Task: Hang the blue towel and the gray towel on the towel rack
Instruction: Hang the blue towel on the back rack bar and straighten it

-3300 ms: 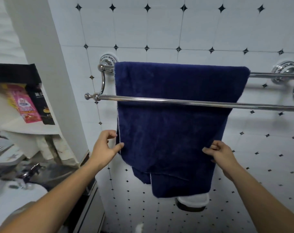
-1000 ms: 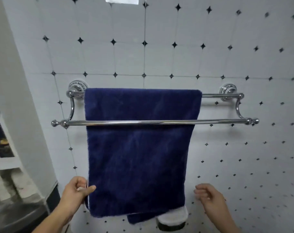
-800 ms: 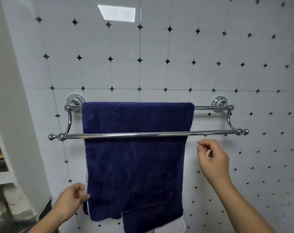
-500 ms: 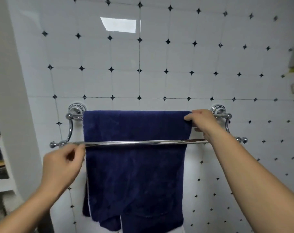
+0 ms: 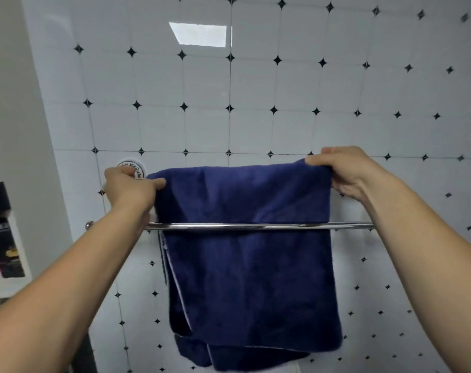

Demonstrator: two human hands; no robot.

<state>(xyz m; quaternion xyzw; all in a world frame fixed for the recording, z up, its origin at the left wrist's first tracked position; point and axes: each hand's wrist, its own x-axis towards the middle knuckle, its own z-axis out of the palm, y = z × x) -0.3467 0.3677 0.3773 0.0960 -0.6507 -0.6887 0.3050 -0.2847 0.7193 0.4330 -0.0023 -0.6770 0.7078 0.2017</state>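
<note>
The blue towel [image 5: 250,265] hangs over the back bar of the chrome towel rack [image 5: 255,226], behind the rack's front bar. My left hand [image 5: 129,188] pinches the towel's top left corner. At the top right corner, my right hand [image 5: 344,170] grips the fold. Both corners are lifted a little, so the top edge sags between them. The back bar is hidden by the towel and my hands. No gray towel is in view.
A white tiled wall with black diamond accents is behind the rack. A white wall corner [image 5: 27,130] stands at the left. At the left edge, a shelf holds a dark packet [image 5: 5,238].
Both hands rose from the towel's lower edges to its top corners and took hold there. The top edge is now raised at both ends.
</note>
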